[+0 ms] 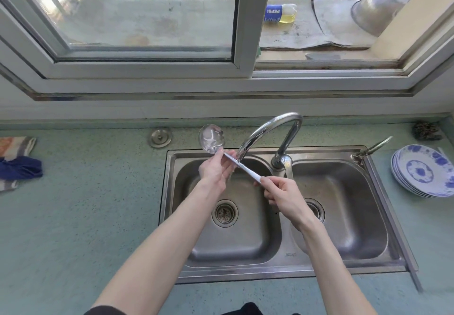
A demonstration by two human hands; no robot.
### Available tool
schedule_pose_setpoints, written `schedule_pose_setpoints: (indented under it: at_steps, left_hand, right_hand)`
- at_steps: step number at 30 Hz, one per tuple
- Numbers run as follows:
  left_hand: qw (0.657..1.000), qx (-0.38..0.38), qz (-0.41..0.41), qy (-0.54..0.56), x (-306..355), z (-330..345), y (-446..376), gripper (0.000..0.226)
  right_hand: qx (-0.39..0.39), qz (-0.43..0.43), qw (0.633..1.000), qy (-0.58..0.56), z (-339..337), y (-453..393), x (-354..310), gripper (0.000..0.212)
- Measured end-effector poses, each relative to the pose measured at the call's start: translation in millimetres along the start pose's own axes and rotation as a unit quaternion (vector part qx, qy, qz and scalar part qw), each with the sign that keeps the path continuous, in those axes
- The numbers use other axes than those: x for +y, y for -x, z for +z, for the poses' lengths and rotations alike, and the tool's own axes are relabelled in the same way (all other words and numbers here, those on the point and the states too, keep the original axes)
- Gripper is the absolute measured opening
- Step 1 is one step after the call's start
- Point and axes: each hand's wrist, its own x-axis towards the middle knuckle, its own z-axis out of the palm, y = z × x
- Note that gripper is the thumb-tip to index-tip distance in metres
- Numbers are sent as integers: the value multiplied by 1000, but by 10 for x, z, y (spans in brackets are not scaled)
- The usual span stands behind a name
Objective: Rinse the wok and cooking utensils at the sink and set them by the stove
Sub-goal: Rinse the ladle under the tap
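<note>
A steel ladle is held across the left basin of the double sink, bowl up and to the left, under the spout of the curved faucet. My left hand pinches the handle just below the bowl. My right hand grips the far end of the handle. Whether water runs from the spout I cannot tell. No wok or stove shows in the head view.
A stack of blue-and-white plates stands right of the sink. Cloths lie on the green counter at far left. A round steel cap sits behind the sink. On the window ledge are a Pepsi bottle and a metal basin.
</note>
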Motion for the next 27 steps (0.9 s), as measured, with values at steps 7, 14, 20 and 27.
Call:
schedule_pose_setpoints:
  at_steps: [7,14,20,27]
  left_hand:
    - [1000,-22,3,13,-241,35,116,13]
    - [998,-51,27,-15,-417,24,246,13]
    - [999,-42,11,-23,-320,-11,221,11]
    - [997,57,9,42,8,-126,-4,20]
  right_hand:
    - [12,-24,998,53,50,-97,-24,36]
    - [1,-24,998,50,181,-278,-38,40]
    - [-17,-2,999,31,235,-350,-78,33]
    - [-45,18,998,47,91,-208,-150,40]
